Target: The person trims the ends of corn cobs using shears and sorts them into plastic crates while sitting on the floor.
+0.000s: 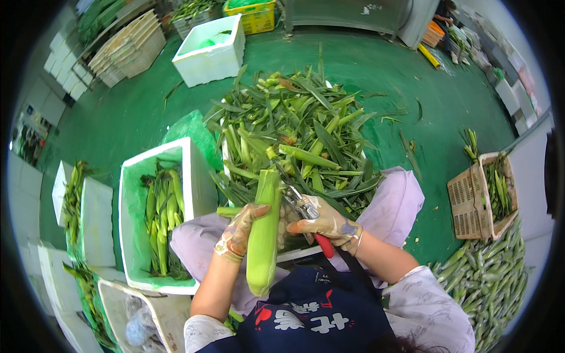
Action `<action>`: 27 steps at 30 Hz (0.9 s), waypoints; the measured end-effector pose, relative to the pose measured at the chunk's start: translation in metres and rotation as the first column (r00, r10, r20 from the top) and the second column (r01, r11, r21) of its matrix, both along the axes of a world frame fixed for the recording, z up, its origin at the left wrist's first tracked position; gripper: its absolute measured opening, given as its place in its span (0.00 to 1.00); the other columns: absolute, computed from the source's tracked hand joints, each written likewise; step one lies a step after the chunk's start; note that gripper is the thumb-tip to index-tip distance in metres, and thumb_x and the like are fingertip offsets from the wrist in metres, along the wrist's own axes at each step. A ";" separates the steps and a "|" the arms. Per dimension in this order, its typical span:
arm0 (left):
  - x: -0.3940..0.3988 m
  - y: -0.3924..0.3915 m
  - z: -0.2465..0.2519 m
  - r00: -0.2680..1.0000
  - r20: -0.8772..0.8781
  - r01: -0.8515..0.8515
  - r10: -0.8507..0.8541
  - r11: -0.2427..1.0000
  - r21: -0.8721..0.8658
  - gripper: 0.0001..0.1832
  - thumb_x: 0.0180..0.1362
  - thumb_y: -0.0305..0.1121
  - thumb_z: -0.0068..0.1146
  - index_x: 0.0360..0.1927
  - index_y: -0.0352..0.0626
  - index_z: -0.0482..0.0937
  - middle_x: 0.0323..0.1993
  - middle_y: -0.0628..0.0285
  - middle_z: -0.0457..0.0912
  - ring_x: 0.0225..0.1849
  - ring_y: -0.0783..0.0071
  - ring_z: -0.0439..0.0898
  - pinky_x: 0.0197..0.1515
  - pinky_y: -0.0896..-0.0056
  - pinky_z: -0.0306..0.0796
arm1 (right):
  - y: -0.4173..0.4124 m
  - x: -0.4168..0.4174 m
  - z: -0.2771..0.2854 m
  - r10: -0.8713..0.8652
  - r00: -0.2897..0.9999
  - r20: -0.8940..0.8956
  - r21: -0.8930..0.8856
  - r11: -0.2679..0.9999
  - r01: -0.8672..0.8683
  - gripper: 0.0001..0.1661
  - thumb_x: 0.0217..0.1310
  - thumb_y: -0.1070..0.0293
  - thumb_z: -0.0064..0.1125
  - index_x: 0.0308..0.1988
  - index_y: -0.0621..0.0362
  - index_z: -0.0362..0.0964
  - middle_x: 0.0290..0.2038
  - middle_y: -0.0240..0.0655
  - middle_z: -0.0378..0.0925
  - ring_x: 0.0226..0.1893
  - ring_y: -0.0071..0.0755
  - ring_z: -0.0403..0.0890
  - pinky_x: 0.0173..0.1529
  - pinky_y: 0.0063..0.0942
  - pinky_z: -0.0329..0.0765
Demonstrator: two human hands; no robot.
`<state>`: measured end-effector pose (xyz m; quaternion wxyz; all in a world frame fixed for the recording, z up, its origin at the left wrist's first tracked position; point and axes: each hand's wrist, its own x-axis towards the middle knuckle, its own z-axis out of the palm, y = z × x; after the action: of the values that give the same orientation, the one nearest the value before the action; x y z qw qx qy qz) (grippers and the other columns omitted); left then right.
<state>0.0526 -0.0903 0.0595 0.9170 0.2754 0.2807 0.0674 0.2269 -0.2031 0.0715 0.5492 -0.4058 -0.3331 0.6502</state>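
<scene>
My left hand (240,229), in a patterned work glove, grips a large pale-green ear of corn in its husk (263,247), held nearly upright in the picture. In my right hand (332,222), gloved alike, are metal pruning shears with a red handle (325,247); their jaws point up beside the stalk end of the ear. Whether the blades touch the ear, I cannot tell. Just beyond both hands lies a big heap of cut corn leaves and stalks (300,119), which mostly hides the white container under it.
A white foam box (189,176) of husked-on corn ears stands at my left, a foam box (207,57) beyond the heap. At right are a plastic crate (468,203) and a pile of wrapped ears (490,282). A person (445,22) sits at far upper right.
</scene>
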 end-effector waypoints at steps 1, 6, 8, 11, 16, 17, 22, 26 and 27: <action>-0.012 -0.006 0.004 0.997 -0.017 -0.068 0.069 0.997 0.032 0.23 0.51 0.41 0.55 0.44 0.33 0.71 0.27 0.50 0.78 0.23 0.57 0.79 0.25 0.59 0.78 | 0.001 -0.008 0.004 0.008 0.998 -0.062 -0.133 0.991 -0.016 0.23 0.46 0.70 0.68 0.42 0.62 0.68 0.31 0.28 0.74 0.28 0.20 0.75 0.32 0.19 0.75; -0.171 -0.049 -0.003 0.796 -0.444 -0.070 0.412 0.791 0.608 0.28 0.46 0.42 0.60 0.49 0.36 0.70 0.31 0.49 0.78 0.23 0.57 0.78 0.30 0.60 0.76 | -0.009 0.009 -0.065 -0.357 0.932 -0.068 -0.246 0.911 0.331 0.19 0.54 0.62 0.60 0.40 0.66 0.70 0.23 0.33 0.72 0.20 0.28 0.76 0.25 0.24 0.76; -0.252 -0.083 -0.002 0.611 -0.663 0.119 0.432 0.778 0.617 0.35 0.43 0.48 0.64 0.52 0.36 0.71 0.37 0.50 0.79 0.32 0.59 0.78 0.38 0.62 0.74 | -0.004 0.038 -0.070 -0.421 0.907 -0.012 -0.209 0.888 0.410 0.19 0.54 0.61 0.59 0.40 0.65 0.70 0.22 0.34 0.72 0.20 0.31 0.76 0.25 0.28 0.77; -0.393 -0.191 -0.061 0.158 -0.962 0.480 0.221 0.835 0.271 0.37 0.42 0.56 0.65 0.50 0.37 0.74 0.39 0.49 0.80 0.41 0.58 0.79 0.47 0.59 0.72 | -0.021 0.073 -0.094 -0.492 0.866 0.091 -0.232 0.835 0.499 0.16 0.53 0.63 0.59 0.38 0.63 0.69 0.23 0.35 0.72 0.19 0.33 0.75 0.21 0.29 0.76; -0.387 -0.195 -0.054 -0.148 -0.907 0.584 -0.395 0.705 -0.402 0.30 0.45 0.58 0.60 0.35 0.37 0.81 0.34 0.52 0.82 0.37 0.57 0.79 0.46 0.61 0.73 | -0.017 0.060 -0.080 -0.308 0.736 0.603 -0.146 0.864 0.482 0.19 0.46 0.71 0.62 0.40 0.60 0.66 0.24 0.31 0.71 0.22 0.26 0.74 0.26 0.24 0.74; -0.367 -0.164 -0.038 0.130 -0.992 0.442 0.002 0.895 0.060 0.28 0.49 0.57 0.55 0.32 0.37 0.79 0.28 0.52 0.81 0.31 0.59 0.79 0.41 0.63 0.73 | -0.016 0.070 -0.091 -0.159 0.619 0.770 -0.176 0.878 0.445 0.25 0.43 0.69 0.63 0.43 0.63 0.66 0.29 0.34 0.72 0.27 0.28 0.74 0.33 0.26 0.74; -0.306 0.054 -0.142 0.323 -0.351 0.185 0.879 0.305 0.934 0.13 0.52 0.35 0.53 0.35 0.35 0.76 0.30 0.47 0.79 0.30 0.52 0.78 0.33 0.59 0.70 | 0.040 0.023 -0.078 0.068 0.242 0.968 -0.148 0.931 0.332 0.44 0.40 0.59 0.68 0.54 0.73 0.61 0.52 0.57 0.67 0.53 0.52 0.69 0.59 0.35 0.63; -0.349 0.130 -0.279 -0.047 -0.905 0.428 0.423 0.827 0.364 0.19 0.43 0.40 0.61 0.37 0.40 0.80 0.38 0.48 0.81 0.42 0.53 0.80 0.45 0.57 0.75 | 0.048 0.008 -0.057 0.089 0.121 0.989 -0.109 0.980 0.169 0.42 0.41 0.64 0.67 0.55 0.70 0.59 0.50 0.51 0.69 0.50 0.48 0.70 0.57 0.33 0.64; -0.366 0.128 -0.301 -0.012 -0.945 0.352 0.328 0.886 0.303 0.24 0.38 0.40 0.66 0.41 0.41 0.80 0.41 0.48 0.81 0.44 0.55 0.80 0.46 0.58 0.75 | 0.048 0.001 -0.047 0.079 0.177 0.981 -0.105 0.984 0.142 0.40 0.40 0.66 0.66 0.54 0.69 0.59 0.47 0.49 0.71 0.47 0.46 0.72 0.55 0.32 0.66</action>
<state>-0.3132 0.0374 -0.2417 0.3414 0.4517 0.8190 -0.0926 0.2280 -0.1548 0.0248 0.1835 -0.7805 -0.5415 0.2528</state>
